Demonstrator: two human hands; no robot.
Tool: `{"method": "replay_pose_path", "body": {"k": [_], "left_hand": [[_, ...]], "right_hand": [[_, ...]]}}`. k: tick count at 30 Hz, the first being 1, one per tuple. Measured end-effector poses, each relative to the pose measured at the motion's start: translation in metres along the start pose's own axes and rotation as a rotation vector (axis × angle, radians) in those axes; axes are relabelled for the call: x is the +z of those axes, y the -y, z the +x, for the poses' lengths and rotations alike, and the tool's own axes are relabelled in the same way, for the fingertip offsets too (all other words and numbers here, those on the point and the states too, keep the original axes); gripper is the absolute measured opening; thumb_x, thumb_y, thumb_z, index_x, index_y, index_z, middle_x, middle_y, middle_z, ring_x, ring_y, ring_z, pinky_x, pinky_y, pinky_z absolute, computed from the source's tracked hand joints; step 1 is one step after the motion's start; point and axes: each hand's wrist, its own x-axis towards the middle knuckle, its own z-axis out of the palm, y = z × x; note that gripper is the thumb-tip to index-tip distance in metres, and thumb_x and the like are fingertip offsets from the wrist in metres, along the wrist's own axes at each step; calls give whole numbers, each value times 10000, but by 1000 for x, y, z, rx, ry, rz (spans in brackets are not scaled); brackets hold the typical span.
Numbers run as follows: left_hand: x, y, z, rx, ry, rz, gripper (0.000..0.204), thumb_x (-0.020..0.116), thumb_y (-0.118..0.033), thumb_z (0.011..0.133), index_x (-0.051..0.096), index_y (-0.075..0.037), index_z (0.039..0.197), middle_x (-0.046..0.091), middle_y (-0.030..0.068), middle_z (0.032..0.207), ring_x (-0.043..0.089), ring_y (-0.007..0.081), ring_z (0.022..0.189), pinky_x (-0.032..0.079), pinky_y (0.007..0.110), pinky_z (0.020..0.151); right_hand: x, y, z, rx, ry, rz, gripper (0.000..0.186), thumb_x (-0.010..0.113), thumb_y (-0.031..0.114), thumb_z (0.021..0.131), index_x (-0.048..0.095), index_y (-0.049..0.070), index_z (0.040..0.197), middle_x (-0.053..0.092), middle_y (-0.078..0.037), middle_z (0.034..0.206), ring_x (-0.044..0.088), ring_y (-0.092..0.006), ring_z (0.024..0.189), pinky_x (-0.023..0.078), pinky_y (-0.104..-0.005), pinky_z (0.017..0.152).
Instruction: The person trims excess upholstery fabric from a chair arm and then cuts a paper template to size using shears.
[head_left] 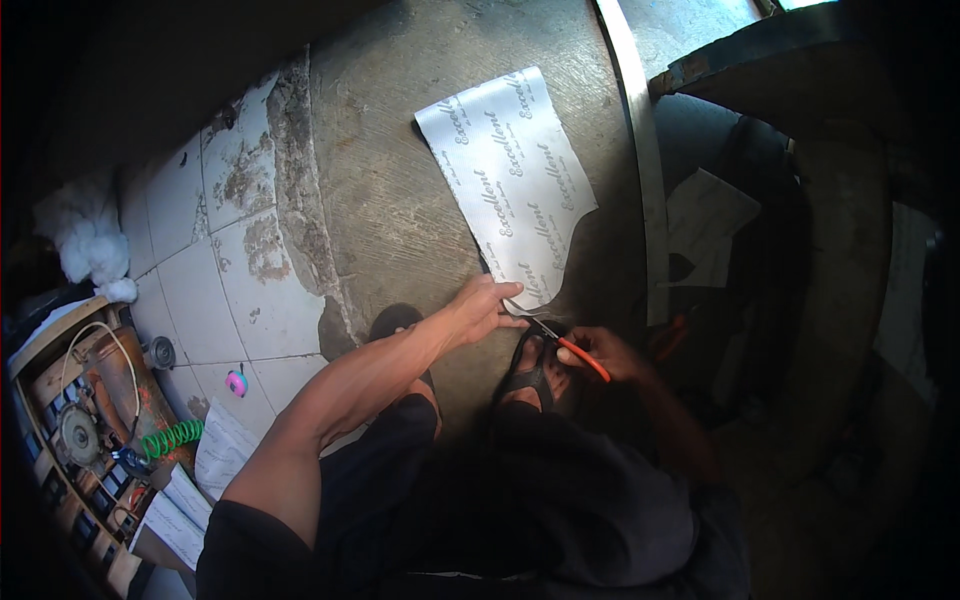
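Crate (55, 335): at your far left, slatted wood is holding a rusty metal tank (150, 405); a green coil (173, 438) is springing out beside it.
Printing: grey script is repeating in slanting rows across the white sheet (515, 185); similar print is showing on the papers (225, 450) near the crate.
Sheet: it is lying on the rough concrete (390, 200) ahead of your feet, 1 side curving inward, a dark layer peeking out along its left edge.
Left hand (482, 308): you are pinching the sheet's narrow near end.
Right hand (600, 352): you are gripping the orange-handled tool (583, 355), its dark tip meeting or nearly meeting that end; whether its jaws are closing on it, you cannot tell.
Strip (640, 150): long, pale and narrow, it is running right of the sheet.
Tiles (235, 290): white, stained squares are bordering the concrete.
Fluff (95, 240): a white, soft clump is sitting beyond the crate.
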Motion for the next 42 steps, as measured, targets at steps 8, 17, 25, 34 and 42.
{"method": "replay_pose_path", "body": {"k": [8, 17, 25, 34, 42], "left_hand": [[-4, -10, 4, -25, 15, -2, 426, 525, -154, 1020, 461, 40, 1394, 619, 195, 1312, 656, 329, 1141, 521, 514, 987], [-1, -7, 5, 3, 18, 30, 406, 522, -146, 1022, 472, 53, 1373, 620, 207, 1301, 664, 317, 1130, 533, 484, 975], [-2, 2, 9, 40, 22, -6, 432, 568, -138, 1007, 450, 76, 1363, 633, 218, 1260, 680, 326, 1103, 576, 502, 944], [0, -3, 7, 22, -36, 24, 386, 550, -162, 995, 508, 44, 1319, 656, 195, 1219, 678, 304, 1076, 554, 450, 904], [-9, -6, 13, 10, -61, 18, 388, 549, -163, 987, 497, 32, 1318, 653, 201, 1216, 681, 317, 1064, 558, 456, 896]], "right_hand": [[12, -25, -5, -137, -91, 29, 364, 763, 356, 918, 657, 11, 969, 673, -21, 824, 630, -83, 782, 499, -257, 664], [26, -18, -8, -88, -114, 79, 384, 754, 393, 920, 643, 25, 927, 646, -14, 755, 589, -77, 629, 450, -234, 550], [37, -7, -9, 3, -146, 133, 392, 728, 421, 934, 615, 46, 903, 609, -6, 683, 613, -83, 565, 423, -226, 470], [48, -23, -5, -2, -175, 214, 417, 714, 449, 937, 607, 46, 928, 594, 4, 701, 583, -78, 551, 430, -224, 468], [47, -31, -1, 2, -194, 186, 477, 723, 469, 923, 638, 11, 1021, 596, -11, 725, 558, -79, 544, 452, -240, 490]]}}
